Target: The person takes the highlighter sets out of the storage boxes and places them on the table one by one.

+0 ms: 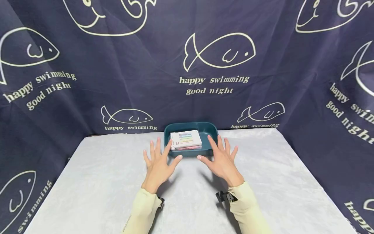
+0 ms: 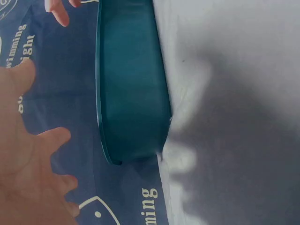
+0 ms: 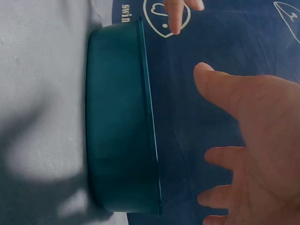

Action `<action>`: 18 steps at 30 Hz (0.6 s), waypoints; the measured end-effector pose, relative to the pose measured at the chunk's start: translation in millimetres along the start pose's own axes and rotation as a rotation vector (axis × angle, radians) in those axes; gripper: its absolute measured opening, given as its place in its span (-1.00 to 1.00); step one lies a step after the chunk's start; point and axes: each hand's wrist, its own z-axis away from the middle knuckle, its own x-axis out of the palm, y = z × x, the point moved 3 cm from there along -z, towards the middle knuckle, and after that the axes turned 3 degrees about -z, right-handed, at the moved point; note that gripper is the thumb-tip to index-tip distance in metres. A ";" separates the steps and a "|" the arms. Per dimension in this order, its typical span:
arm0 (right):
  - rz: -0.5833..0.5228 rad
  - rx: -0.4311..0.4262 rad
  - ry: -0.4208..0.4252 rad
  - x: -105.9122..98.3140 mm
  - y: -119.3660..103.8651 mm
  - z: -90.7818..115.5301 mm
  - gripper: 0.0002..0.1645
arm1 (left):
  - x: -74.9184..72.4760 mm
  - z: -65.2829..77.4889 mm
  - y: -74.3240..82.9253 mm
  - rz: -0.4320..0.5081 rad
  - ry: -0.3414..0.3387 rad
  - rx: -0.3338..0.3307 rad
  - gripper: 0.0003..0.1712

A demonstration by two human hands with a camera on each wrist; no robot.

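A teal plastic bin [image 1: 205, 152] stands at the far edge of the table, near the curtain. Inside it, toward the left, lies a flat white box [image 1: 187, 139] printed with coloured stripes, with something pink and flat [image 1: 190, 148] under it. My left hand [image 1: 159, 165] hovers with spread fingers at the bin's near left corner. On the other side my right hand [image 1: 223, 162] is spread the same way by the near right corner. Both hold nothing. In the left wrist view the bin's side wall [image 2: 131, 84] shows beside the fingers; the right wrist view shows the wall [image 3: 119, 122] too.
A pale cloth [image 1: 187, 201] covers the table. Behind it hangs a dark blue curtain [image 1: 163, 81] with fish drawings and lettering, which also runs along both sides. Black straps [image 1: 226, 196] sit at the cuffs of the cream sleeves [image 1: 248, 208].
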 end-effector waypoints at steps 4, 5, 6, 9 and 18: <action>-0.017 -0.010 0.001 -0.8 -2.3 -4.0 0.13 | -2.9 -6.6 -3.8 0.038 0.023 -0.009 -0.10; -0.024 -0.014 0.000 0.0 -2.0 -5.5 0.13 | -3.1 -7.9 -5.3 0.046 0.026 -0.014 -0.10; -0.028 -0.015 -0.002 0.3 -1.8 -6.9 0.13 | -2.6 -9.1 -6.5 0.057 0.022 -0.024 -0.11; -0.020 -0.034 0.003 0.0 0.3 -11.4 0.12 | 0.6 -11.7 -7.8 0.098 0.008 -0.036 -0.10; -0.032 -0.110 -0.018 1.2 0.8 -24.8 0.07 | 6.4 -14.8 -8.4 0.169 0.017 -0.066 -0.19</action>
